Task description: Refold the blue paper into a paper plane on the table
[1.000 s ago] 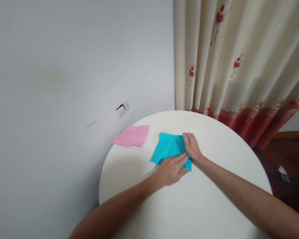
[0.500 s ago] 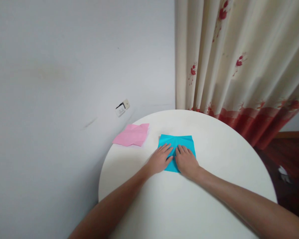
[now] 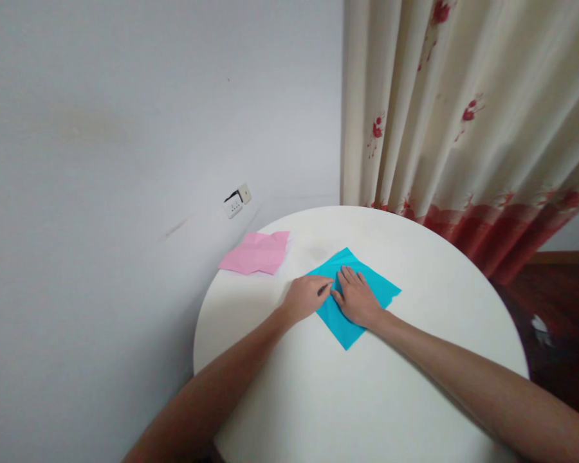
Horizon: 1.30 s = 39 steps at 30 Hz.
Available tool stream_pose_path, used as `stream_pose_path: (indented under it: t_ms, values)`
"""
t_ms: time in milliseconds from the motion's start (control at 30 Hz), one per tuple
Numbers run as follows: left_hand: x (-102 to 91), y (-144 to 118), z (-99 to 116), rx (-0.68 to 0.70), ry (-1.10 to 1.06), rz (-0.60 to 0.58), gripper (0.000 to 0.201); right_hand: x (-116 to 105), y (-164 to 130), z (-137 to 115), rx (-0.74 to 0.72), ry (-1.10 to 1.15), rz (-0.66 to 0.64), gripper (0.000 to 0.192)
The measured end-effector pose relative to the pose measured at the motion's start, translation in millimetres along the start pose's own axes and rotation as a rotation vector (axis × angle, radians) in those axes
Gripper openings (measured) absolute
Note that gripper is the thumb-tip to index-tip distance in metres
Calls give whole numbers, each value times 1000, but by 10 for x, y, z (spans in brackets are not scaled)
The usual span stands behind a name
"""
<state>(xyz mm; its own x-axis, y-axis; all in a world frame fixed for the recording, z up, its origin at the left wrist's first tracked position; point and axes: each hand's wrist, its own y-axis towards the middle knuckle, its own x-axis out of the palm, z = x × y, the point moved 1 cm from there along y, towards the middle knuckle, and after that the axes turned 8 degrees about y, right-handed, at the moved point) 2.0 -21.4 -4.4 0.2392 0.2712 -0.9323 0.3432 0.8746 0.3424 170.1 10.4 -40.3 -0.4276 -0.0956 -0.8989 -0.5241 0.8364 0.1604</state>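
Note:
A square sheet of blue paper (image 3: 346, 331) lies on the white round table, turned so that one corner points towards me. My right hand (image 3: 357, 299) rests flat on the middle of the sheet, fingers stretched out. Over the sheet's left corner, my left hand (image 3: 305, 298) is closed, thumb and fingertips together close to my right thumb. A small dark patch shows between them; whether it is an object or a shadow I cannot make out. Creases run across the upper left of the sheet, and its right corner has an uneven edge.
A creased pink paper (image 3: 258, 253) lies at the table's far left edge, by the wall. The white tabletop (image 3: 367, 411) has a rounded rim. A wall socket (image 3: 233, 206) is behind it, and a flowered curtain (image 3: 463, 141) hangs at the right.
The blue paper has turned from square-on to a diamond position. My left hand has gone from lying flat to closed; my right hand stays flat on the sheet. The view has shifted slightly.

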Motion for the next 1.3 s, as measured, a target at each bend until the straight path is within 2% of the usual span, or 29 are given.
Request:
stream_pose_path:
  t_ms: [200,400,500,633,833,900,967,1033,1133,1200,1300]
  values:
    - [40,48,-239,2,-40,95,31,-77,-4,11,-130,26,-89,64]
    - [32,17,-660,17,-95,10,36,-154,-9,27,-228,94,-147,63]
    - [-4,-1,-776,33,-173,-5,35,-197,-15,44,-303,153,-203,64]
    - [-62,-1,-783,37,-259,12,29,-222,-6,90,-363,232,-253,62]
    - [-114,12,-616,22,-302,225,27,-201,15,112,-377,255,-252,60]
    - [-81,8,-531,42,-313,236,27,-200,16,94,-386,267,-254,65]
    - [-20,0,-453,91,-296,150,30,-199,15,74,-405,284,-255,72]
    - [44,-12,-406,138,-244,3,35,-197,13,60,-421,300,-257,79]
    - [93,-42,-428,121,-117,-189,46,-202,8,52,-428,303,-262,82]
    - [90,-66,-487,105,-37,-264,52,-212,3,49,-430,290,-267,82]
    - [66,-98,-579,127,38,-307,61,-213,-3,41,-438,259,-276,78]
